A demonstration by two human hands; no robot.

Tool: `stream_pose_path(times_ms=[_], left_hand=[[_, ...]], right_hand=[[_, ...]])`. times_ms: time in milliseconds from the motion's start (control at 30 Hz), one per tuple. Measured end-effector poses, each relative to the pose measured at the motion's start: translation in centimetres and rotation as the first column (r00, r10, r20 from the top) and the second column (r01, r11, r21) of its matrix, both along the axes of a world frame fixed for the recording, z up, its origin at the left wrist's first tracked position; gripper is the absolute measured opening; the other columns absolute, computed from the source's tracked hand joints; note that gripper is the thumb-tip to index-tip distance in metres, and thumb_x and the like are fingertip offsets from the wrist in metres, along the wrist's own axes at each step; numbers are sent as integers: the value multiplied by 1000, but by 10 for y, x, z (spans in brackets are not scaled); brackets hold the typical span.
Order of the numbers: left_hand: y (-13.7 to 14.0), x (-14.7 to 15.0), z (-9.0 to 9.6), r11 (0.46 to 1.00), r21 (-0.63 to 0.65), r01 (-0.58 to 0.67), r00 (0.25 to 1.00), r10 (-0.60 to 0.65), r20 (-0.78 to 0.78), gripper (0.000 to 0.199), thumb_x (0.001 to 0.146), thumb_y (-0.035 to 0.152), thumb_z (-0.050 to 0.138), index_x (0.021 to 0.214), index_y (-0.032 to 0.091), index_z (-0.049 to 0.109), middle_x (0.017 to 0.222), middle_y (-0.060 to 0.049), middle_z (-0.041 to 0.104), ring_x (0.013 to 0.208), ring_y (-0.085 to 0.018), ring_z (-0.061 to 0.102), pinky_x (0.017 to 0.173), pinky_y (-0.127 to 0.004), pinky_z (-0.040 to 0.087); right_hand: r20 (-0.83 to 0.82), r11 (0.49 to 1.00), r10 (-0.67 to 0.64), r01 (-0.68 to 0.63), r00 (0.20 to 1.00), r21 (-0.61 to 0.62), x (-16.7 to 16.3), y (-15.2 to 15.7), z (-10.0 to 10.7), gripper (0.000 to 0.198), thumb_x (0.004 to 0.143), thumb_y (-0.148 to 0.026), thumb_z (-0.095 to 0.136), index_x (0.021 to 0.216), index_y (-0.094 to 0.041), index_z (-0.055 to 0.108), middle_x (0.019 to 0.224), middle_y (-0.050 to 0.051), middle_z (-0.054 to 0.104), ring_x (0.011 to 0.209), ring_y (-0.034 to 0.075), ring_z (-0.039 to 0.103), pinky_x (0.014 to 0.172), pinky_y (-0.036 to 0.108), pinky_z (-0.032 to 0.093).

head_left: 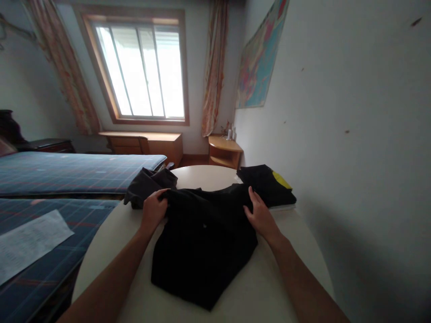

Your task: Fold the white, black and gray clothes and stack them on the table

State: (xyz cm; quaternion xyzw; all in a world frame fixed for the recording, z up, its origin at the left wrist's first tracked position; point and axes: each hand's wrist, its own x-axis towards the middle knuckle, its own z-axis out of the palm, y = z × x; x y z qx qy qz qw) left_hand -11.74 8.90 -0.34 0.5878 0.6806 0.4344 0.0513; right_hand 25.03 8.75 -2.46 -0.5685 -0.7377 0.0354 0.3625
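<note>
A black garment [205, 251], which looks like a shirt, is spread over the near middle of the round table, with a small pale mark on it. My left hand [155, 208] is closed on its far left corner. At the far right edge of the cloth, my right hand [261, 215] pinches the fabric between thumb and fingers. Just beyond my left hand lies a crumpled dark grey garment [148, 181]. Past my right hand sits a stack of folded dark clothes [266, 184] with a yellow patch.
The cream round table [303, 251] stands close to a white wall [363, 161] on the right. To the left are plaid mattresses [74, 172], with a printed sheet of paper [33, 240] on the nearer one. A wooden desk [164, 139] and a corner shelf [224, 143] stand beyond.
</note>
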Motion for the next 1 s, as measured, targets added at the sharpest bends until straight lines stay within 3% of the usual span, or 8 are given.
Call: stream_pose_path(times_ms=[167, 267, 400, 500, 600, 767, 900, 1000], left_hand=[[0, 13, -17, 989, -138, 53, 989, -71, -129, 44, 86, 19, 45, 123, 22, 68, 137, -11, 58, 118, -29, 62, 103, -41, 47], [4, 15, -28, 980, -177, 89, 977, -120, -175, 46, 88, 17, 43, 128, 22, 66, 146, -12, 50, 129, -30, 54, 109, -43, 43], [21, 4, -38, 963, -171, 211, 961, -236, -145, 48, 87, 16, 42, 130, 22, 64, 145, -9, 52, 132, -26, 51, 114, -41, 38], [37, -4, -43, 944, -99, 315, 944, -323, -73, 50, 86, 16, 40, 129, 19, 63, 142, -8, 55, 132, -22, 51, 116, -39, 36], [44, -8, -43, 957, 1, 290, 955, -290, -56, 50, 82, 15, 41, 126, 16, 66, 133, -9, 60, 126, -20, 55, 114, -37, 38], [30, -6, -30, 1000, 23, 13, 997, -11, -79, 40, 83, 21, 50, 117, 19, 71, 101, -8, 71, 95, -24, 68, 92, -37, 51], [10, 9, -18, 1000, -28, 9, 1000, -9, -28, 44, 87, 27, 55, 130, 23, 56, 87, -3, 74, 81, -23, 70, 76, -32, 52], [-4, 26, -11, 998, 7, 68, 996, -69, 63, 34, 89, 28, 55, 122, 23, 49, 94, -3, 75, 81, -20, 71, 73, -29, 51]], right_hand=[[172, 995, 15, 2, 985, -98, -21, -18, 1, 75, 88, -62, 54, 148, -17, 45, 165, 14, 9, 150, 41, 3, 119, 57, 18], [239, 961, 99, -30, 966, -277, -35, -33, 1, 91, 79, -77, 54, 152, -25, 38, 165, 13, 8, 149, 44, -1, 114, 68, 15], [254, 869, 232, -83, 939, -488, -46, -44, -1, 113, 63, -81, 67, 155, -27, 30, 165, 15, 7, 147, 48, -7, 109, 76, 8], [228, 840, 275, -118, 934, -530, -46, -41, -5, 104, 68, -74, 70, 153, -27, 35, 164, 16, 13, 148, 47, -3, 109, 76, 8], [227, 850, 289, -141, 930, -508, -41, -29, -10, 84, 80, -66, 64, 150, -27, 40, 163, 13, 20, 150, 42, 2, 113, 71, 11], [295, 938, 226, -126, 929, -322, -27, -7, -15, 54, 90, -39, 59, 142, -25, 51, 160, 9, 30, 150, 34, 15, 117, 59, 20], [288, 996, 51, -27, 956, -87, -25, -7, -3, 47, 83, -17, 60, 130, -22, 59, 146, 13, 48, 136, 32, 41, 111, 50, 35], [253, 998, 2, 13, 967, -60, -34, -21, 11, 27, 83, -21, 63, 110, -21, 63, 117, 13, 61, 110, 30, 56, 98, 45, 45]])
